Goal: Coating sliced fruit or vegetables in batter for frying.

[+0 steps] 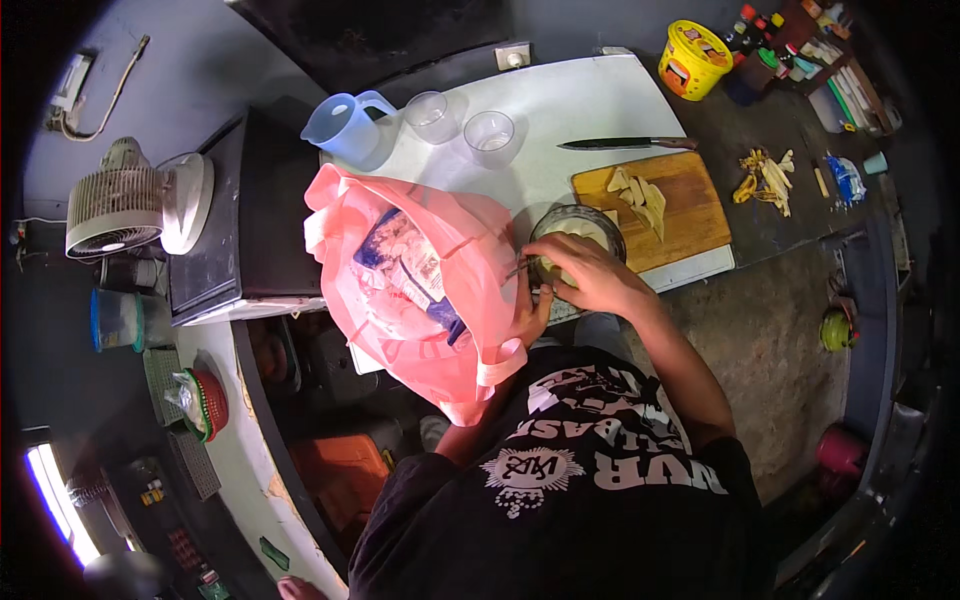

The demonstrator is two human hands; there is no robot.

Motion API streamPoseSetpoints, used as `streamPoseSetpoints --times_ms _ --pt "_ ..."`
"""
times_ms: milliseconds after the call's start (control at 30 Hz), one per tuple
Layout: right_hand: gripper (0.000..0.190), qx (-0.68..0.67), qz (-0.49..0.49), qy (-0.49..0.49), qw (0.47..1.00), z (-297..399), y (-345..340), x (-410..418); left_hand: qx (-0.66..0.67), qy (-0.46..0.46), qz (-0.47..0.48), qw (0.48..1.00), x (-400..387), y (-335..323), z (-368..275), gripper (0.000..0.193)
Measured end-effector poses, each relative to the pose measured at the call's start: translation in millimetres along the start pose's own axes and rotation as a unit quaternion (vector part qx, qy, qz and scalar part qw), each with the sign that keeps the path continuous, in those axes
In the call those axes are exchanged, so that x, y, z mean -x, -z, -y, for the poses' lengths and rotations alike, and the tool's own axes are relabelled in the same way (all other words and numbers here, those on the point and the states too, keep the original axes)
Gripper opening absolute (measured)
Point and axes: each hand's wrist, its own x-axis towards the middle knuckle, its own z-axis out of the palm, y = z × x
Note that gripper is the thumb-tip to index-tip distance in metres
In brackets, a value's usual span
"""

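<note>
At the front edge of the white tabletop stands a round bowl (577,219) with pale contents. My right hand (581,270) reaches over its near side, fingers bent down into it; whether they grip anything is hidden. Low at the bowl's left side is my left hand (531,311), partly covered by a pink plastic bag (465,225). The open bag holds a blue and white printed packet (412,270). Right of the bowl, pale peeled pieces (639,201) lie on a wooden cutting board (686,217). A knife (615,143) rests flat behind the board.
A blue plastic pitcher (345,127) and two clear cups (489,135) stand at the back left. Banana peels (769,180) and a yellow bucket (694,60) are on the dark counter at right. A white fan (120,202) is far left. Another person's hand (298,589) shows at the bottom left.
</note>
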Motion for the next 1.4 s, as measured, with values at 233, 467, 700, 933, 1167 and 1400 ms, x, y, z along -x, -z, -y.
streamPoseSetpoints --times_ms 233,467,700,933,1167,1400 --pt "0.031 0.130 -0.002 0.084 0.988 0 -23 -11 0.173 0.053 -0.042 0.983 19 -27 2 0.054" --pt "0.013 -0.037 -0.109 -0.056 0.992 -18 13 12 0.077 0.015 0.140 0.987 -5 13 -1 0.083" --pt "0.023 -0.216 -0.190 -0.117 0.951 -50 20 33 0.150 0.038 0.184 0.971 4 -2 8 0.097" --pt "0.024 -0.290 -0.201 -0.112 0.929 -64 8 34 0.169 0.016 0.173 0.970 4 -7 10 0.103" --pt "0.028 -0.205 -0.220 -0.058 0.952 -46 42 40 0.114 0.067 0.182 0.974 -4 4 0 0.105" --pt "0.033 -0.263 -0.162 -0.106 0.945 -87 55 36 0.193 0.143 -0.014 0.971 12 -23 -16 0.093"
